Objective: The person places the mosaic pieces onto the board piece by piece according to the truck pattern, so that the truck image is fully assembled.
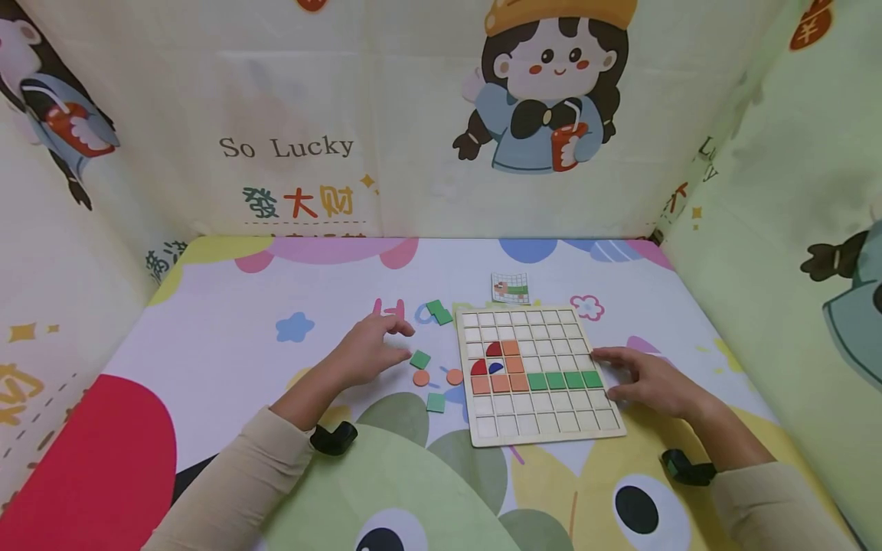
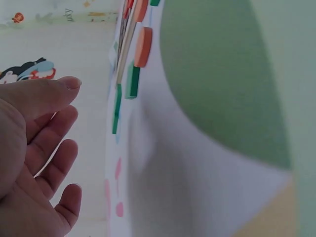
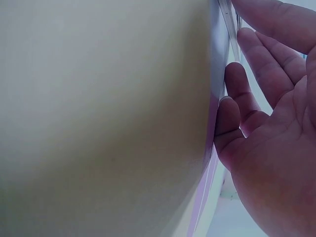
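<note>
A wooden grid board (image 1: 544, 329) lies on the table in the head view. On it are orange square tiles (image 1: 519, 383), two red curved pieces (image 1: 493, 350), a blue-and-white piece (image 1: 496, 368) and a row of green tiles (image 1: 554, 380). My right hand (image 1: 654, 389) touches the board's right edge with its fingertips, fingers loosely bent. Left of the board, my left hand (image 1: 367, 350) hovers with thumb and fingers apart, holding nothing. Its fingertips are close to a loose green square tile (image 1: 420, 360); two orange discs (image 1: 421, 378) lie just nearer.
Two overlapping green tiles (image 1: 439, 312) lie by the board's far left corner, and another green tile (image 1: 436, 402) near its left side. Behind the board is a small picture card (image 1: 510, 288) with a gridded pattern. Printed cloth walls (image 1: 413, 153) surround the patterned table.
</note>
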{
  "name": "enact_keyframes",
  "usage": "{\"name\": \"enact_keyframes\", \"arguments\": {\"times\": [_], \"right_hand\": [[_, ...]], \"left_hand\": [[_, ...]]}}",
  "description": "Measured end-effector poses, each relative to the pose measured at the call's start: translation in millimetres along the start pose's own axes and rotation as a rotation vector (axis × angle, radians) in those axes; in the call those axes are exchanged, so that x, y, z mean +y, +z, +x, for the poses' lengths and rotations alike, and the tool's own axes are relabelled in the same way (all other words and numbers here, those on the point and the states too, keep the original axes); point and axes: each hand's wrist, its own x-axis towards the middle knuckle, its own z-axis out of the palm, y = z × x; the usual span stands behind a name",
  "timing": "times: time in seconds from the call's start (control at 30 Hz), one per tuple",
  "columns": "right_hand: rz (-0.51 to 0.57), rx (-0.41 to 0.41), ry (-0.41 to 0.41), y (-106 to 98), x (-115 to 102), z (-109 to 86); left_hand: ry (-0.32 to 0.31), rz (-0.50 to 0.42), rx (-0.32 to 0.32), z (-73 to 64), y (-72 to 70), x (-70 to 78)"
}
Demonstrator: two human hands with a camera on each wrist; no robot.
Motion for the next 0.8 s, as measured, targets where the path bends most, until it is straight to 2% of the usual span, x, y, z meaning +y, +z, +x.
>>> {"name": "enact_keyframes", "arguments": {"times": [0.33, 0.53, 0.8], "right_hand": [[0.009, -0.001, 0.001, 0, -2, -0.5], [0.000, 0.001, -0.009, -1, -1, -1.1], [0.003, 0.000, -0.021, -1, 0, 0.0]], "left_hand": [[-0.005, 0.019, -0.082, 2.0, 9.0, -7.7], [-0.001, 0.025, -0.096, 3.8, 11.6, -8.1], [-0.032, 0.042, -0.128, 7.9, 15.8, -9.2]]}}
